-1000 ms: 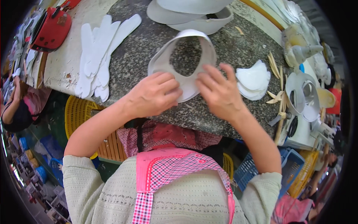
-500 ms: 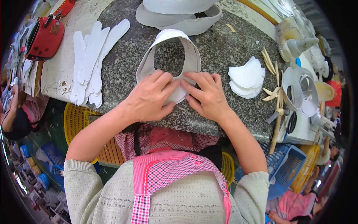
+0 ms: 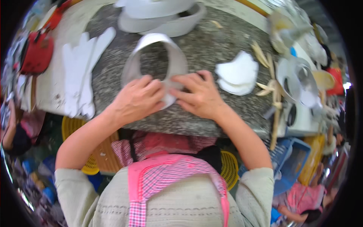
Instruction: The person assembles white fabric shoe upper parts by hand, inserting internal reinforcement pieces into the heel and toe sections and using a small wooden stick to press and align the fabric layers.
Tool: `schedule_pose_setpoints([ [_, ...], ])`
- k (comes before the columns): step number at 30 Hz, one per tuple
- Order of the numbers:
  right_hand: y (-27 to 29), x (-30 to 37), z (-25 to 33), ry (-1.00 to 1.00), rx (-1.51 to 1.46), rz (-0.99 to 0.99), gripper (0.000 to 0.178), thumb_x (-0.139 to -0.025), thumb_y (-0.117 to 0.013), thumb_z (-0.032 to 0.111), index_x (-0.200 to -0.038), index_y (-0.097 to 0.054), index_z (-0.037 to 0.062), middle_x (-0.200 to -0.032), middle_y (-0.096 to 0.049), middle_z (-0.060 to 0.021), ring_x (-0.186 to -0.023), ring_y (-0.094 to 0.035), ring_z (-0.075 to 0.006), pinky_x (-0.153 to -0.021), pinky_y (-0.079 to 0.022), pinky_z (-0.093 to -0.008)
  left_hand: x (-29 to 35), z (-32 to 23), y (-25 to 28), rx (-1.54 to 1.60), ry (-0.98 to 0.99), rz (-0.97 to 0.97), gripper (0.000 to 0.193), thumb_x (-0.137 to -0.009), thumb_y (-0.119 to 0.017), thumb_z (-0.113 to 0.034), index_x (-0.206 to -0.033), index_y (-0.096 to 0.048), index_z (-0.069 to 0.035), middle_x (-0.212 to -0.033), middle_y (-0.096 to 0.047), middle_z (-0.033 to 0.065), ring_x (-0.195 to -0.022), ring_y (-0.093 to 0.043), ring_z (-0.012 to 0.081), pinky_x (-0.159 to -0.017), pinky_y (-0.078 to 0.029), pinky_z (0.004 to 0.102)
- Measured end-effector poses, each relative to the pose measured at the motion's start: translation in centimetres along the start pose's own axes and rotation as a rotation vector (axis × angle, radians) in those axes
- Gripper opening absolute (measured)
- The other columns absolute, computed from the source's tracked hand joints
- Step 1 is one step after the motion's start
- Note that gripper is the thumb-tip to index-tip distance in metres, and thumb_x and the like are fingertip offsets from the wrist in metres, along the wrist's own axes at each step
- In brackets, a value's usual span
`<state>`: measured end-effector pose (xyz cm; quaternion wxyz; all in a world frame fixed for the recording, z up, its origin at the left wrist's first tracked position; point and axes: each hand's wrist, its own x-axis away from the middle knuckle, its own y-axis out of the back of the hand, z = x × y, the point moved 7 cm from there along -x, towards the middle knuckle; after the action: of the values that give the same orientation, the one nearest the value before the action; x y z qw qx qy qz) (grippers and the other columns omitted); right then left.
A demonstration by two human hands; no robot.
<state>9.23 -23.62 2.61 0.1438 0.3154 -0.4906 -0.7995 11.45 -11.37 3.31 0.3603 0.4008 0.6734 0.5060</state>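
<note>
A pale grey-white ring-shaped piece, looking like a shoe upper, rests on the speckled stone slab with its big opening on the far side. My left hand has its fingers bent over the near left part of the piece, fingertips at the near edge of the opening. From the other side my right hand grips the near right edge, forefinger above and thumb lower. Between the hands a rounded white end shows. The fingertips are partly hidden and blurred.
Several similar pale pieces are piled at the slab's far edge. Long white strips lie left, curved white pieces right. Beyond are a red case, a whitish pot, a wooden stick and a blue basket.
The whole view has shifted and blurred, with the table's things lying further left in it. My right hand's fingers sit slightly further from my left hand. Both hands stay at the piece's near end.
</note>
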Motion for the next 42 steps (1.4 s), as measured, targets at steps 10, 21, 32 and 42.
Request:
schedule_pose_setpoints([
  [10,-1.8,0.6,0.1,0.032,-0.059,-0.276,0.014,-0.061,-0.070,0.025,-0.072,-0.064,0.0186,-0.095,-0.057,0.0014,-0.092,-0.053,-0.0162,-0.082,-0.035,-0.0460,-0.1,-1.3,1.1,0.189,0.102,-0.077,0.036,-0.064,-0.068,-0.006,-0.097,-0.057,0.001,-0.098,-0.052,0.0150,-0.090,-0.050,0.0349,-0.077,-0.042,0.0429],
  [21,-1.4,0.2,0.0,0.037,0.016,-0.358,0.015,-0.065,-0.065,0.026,-0.059,-0.058,0.0142,-0.082,-0.057,0.0017,-0.084,-0.052,-0.0162,-0.083,-0.034,-0.0456,0.3,-3.5,0.5,-0.195,0.023,-0.095,0.025,-0.072,-0.066,-0.013,-0.091,-0.057,0.000,-0.108,-0.057,0.0145,-0.097,-0.053,0.0322,-0.079,-0.041,0.0428],
  [32,-1.1,0.5,0.9,0.228,0.175,-0.423,0.017,-0.064,-0.059,0.028,-0.056,-0.053,0.0149,-0.068,-0.052,0.0026,-0.074,-0.053,-0.0164,-0.080,-0.037,-0.0424,-0.6,-4.2,0.3,-0.152,0.166,-0.120,0.017,-0.072,-0.064,-0.011,-0.083,-0.055,-0.001,-0.097,-0.055,0.0129,-0.091,-0.052,0.0303,-0.074,-0.041,0.0411],
  [42,-1.6,0.3,0.2,0.028,0.016,-0.416,0.012,-0.065,-0.064,0.025,-0.063,-0.059,0.0145,-0.076,-0.056,0.0021,-0.080,-0.053,-0.0170,-0.081,-0.034,-0.0449,-0.2,-5.1,-2.3,-0.565,0.183,-0.131,0.011,-0.076,-0.057,-0.007,-0.084,-0.054,0.000,-0.104,-0.061,0.0152,-0.091,-0.058,0.0246,-0.073,-0.044,0.0337],
])
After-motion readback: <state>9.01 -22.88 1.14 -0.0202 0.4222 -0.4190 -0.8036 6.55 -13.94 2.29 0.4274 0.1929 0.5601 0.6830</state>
